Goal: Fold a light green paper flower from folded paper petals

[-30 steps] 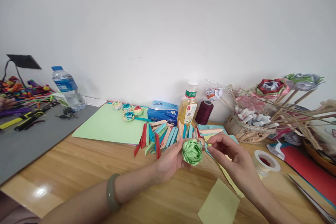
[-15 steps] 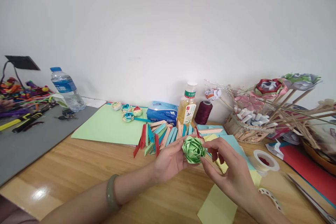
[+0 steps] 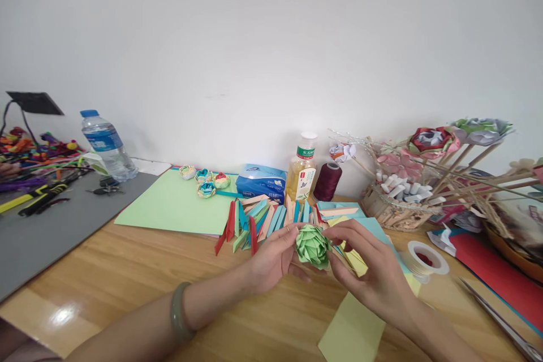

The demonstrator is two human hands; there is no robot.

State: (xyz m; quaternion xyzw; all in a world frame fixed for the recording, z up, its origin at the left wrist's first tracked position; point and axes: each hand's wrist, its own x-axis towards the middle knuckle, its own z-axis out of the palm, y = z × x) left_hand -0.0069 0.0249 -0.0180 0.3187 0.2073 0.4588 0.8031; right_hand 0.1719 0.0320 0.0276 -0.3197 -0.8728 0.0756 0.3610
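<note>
A green folded-paper flower with layered petals is held up over the wooden table. My left hand is closed round its left side and underside, thumb along the edge. My right hand pinches the flower's right edge between thumb and fingers. Behind the hands lies a spread of folded paper strips in red, blue, green and peach. Yellow paper lies on the table under my right forearm.
A tissue pack, a bottle of yellow liquid and a dark thread spool stand by the wall. At right are a tape roll, scissors and a basket with paper flowers. Far left stands a water bottle.
The green paper flower has turned in my hands, so its petals now show more from the side. My right fingers have shifted slightly left along its edge.
</note>
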